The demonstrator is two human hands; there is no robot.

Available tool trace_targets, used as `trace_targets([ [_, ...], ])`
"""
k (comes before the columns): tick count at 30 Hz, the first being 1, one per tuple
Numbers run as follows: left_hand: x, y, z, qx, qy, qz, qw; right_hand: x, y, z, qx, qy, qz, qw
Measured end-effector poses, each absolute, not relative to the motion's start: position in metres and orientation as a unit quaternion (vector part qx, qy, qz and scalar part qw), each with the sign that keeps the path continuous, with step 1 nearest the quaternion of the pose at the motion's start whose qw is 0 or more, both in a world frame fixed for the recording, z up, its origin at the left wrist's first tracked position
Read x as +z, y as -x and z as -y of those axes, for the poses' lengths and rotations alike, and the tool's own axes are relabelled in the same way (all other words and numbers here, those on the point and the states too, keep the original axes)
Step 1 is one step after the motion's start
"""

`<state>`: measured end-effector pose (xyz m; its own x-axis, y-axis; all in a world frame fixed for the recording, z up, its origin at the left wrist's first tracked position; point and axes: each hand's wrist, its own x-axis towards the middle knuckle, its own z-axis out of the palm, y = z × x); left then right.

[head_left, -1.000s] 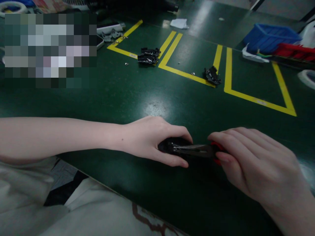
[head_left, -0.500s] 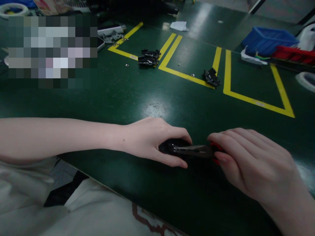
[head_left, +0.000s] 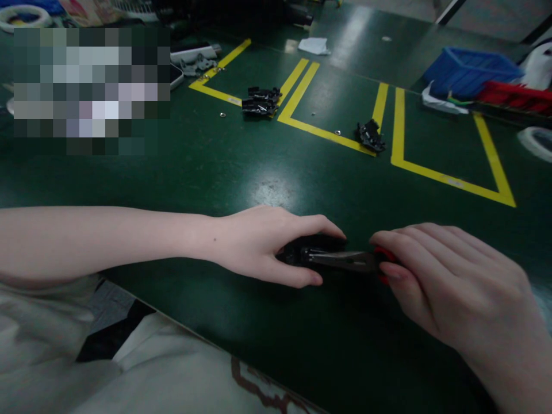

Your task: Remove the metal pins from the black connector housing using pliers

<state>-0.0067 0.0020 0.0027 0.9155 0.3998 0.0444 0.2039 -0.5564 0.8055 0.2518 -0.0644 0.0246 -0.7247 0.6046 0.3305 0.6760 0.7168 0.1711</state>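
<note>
Just below the middle of the view, my left hand (head_left: 267,244) has its fingers and thumb around a black part (head_left: 293,255) on the green table (head_left: 181,167). My right hand (head_left: 457,282) is closed on the red handles of pliers (head_left: 345,260). The metal jaws point left and touch or overlap the black part between my left thumb and forefinger. Their tips are too dark to make out exactly. Beyond my hands, black assemblies lie on the table, some (head_left: 261,102) left of centre and one (head_left: 370,136) right of centre.
Yellow tape (head_left: 336,138) marks off areas across the table. At the back right are a blue bin (head_left: 472,72), a red tray (head_left: 517,98) and a roll of tape (head_left: 537,142). Small metal pieces (head_left: 222,115) lie farther back. White paper (head_left: 314,46) is near the top.
My right hand and the pliers have shifted slightly to the right. My left forefinger has stretched out a little farther, and the left thumb has moved back slightly.
</note>
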Motion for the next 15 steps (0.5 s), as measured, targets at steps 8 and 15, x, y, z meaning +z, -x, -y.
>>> trace_targets([
  [8,0.0052,0.0071,-0.0047,0.1,-0.859,-0.165,0.475,0.0247,-0.2547,0.0644,-0.134,0.369,0.911,0.125],
  [15,0.0022,0.0071,-0.0049,0.106,-0.848,-0.171,0.491,0.0234,-0.2527,0.0651,-0.136,0.366,0.912,0.128],
])
